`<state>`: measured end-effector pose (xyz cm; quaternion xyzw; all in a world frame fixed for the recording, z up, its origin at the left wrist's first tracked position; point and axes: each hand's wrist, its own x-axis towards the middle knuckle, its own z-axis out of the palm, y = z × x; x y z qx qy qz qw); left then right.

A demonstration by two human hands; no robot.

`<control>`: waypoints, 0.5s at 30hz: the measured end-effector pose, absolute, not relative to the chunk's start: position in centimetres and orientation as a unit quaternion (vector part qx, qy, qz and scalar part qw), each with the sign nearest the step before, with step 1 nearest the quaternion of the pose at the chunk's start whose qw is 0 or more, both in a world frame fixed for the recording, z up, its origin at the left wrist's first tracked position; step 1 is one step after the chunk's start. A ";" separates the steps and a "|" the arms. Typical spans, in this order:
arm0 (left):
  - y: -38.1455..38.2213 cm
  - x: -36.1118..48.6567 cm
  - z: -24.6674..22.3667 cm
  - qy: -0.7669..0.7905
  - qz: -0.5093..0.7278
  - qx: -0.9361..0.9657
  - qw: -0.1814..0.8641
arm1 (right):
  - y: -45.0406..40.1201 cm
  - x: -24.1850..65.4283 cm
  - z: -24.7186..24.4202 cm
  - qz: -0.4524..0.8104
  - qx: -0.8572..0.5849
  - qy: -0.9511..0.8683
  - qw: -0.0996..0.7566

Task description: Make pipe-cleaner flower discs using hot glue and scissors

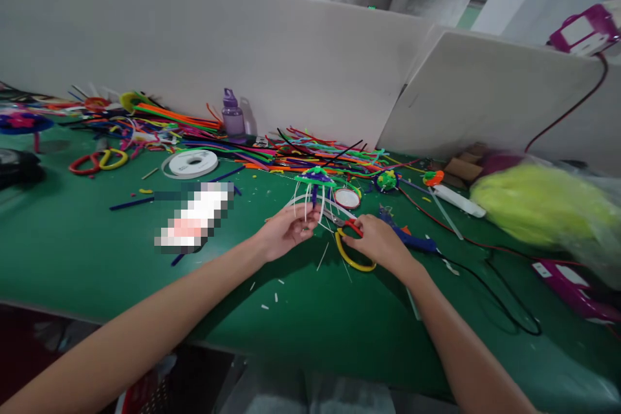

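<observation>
Small white snippets (276, 297) are lying on the green surface (145, 284), nearer than both hands. The right hand (381, 239) is gripping scissors (345, 257) by their red and yellow handles, with the blades pointing toward the left hand (291, 229). The left hand is pinching the purple stem of a green-and-purple fuzzy piece (316, 176), whose top is sitting above the fingers at the middle of the scene, with white strands hanging around the stem. Just right of the right hand, a blue glue gun (417, 241) is resting on the surface. Farther left, a white spool (182, 165) is lying flat, with a second pair of scissors (101, 152) resting beyond it to the left. Colourful pipe cleaners (301, 155) are spreading along the far side, and a purple bottle (233, 118) is standing upright among them, before a pale panel (218, 45).
</observation>
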<state>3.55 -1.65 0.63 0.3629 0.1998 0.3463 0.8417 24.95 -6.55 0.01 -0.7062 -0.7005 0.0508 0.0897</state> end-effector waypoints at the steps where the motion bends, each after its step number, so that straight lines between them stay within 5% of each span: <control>1: -1.6 3.5 0.7 0.195 0.344 0.350 0.849 | -6.4 25.1 0.0 0.057 -0.708 -0.696 0.101; 15: -1.3 3.3 1.0 0.215 0.344 0.327 0.854 | -6.6 29.5 2.0 0.219 -0.702 -0.612 0.292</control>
